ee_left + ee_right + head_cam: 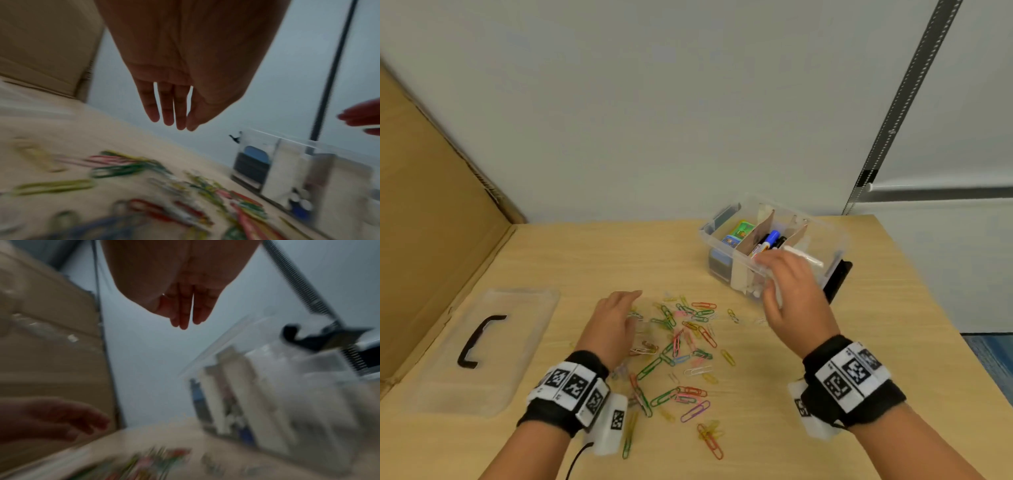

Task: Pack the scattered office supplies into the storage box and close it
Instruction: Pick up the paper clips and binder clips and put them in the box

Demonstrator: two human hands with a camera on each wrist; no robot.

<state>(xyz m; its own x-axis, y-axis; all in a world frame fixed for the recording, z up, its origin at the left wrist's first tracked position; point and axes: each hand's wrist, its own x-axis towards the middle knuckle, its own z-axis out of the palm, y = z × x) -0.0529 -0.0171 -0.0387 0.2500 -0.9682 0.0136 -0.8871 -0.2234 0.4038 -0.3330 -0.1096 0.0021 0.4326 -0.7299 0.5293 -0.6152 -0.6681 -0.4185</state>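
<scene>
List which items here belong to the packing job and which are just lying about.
Job: paper clips scattered on the table; open storage box holding markers; its lid, lying apart.

Lying about: cardboard sheet; slotted metal rail.

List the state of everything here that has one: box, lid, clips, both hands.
storage box: open, lid off, cardboard dividers upright inside, markers in the middle compartment.
lid: flat on the table, left of the clips, apart from the box.
paper clips: scattered loose on the table, not yet packed.
left hand: open, over the clips.
right hand: open, empty, at the box's near edge.
</scene>
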